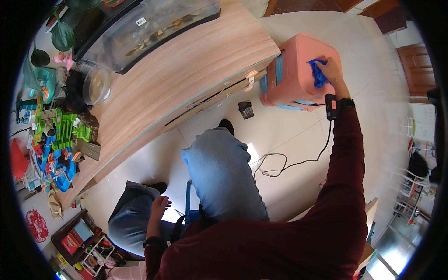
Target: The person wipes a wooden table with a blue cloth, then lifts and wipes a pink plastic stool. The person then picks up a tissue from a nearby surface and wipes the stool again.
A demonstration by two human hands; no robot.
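Observation:
My right hand (330, 71) is stretched out to the right, its fingers gripping a crumpled blue cloth (318, 74). The cloth lies against the top of a pink plastic storage box (306, 56) with light blue parts, which stands on the floor at the end of a wood-grain cabinet (210, 45). Over my bent left leg is my left hand (160, 205), with slightly curled fingers and nothing visible in it. A black device with a cable (316, 159) is strapped at my right wrist.
A glass tank (154, 35) with pebbles and a clear round tub (96, 85) stand on the cabinet. Toy playsets (61, 129) crowd its left end. A small black item (246, 109) lies on the tiled floor (294, 136). The cable loops across the tiles beside my leg.

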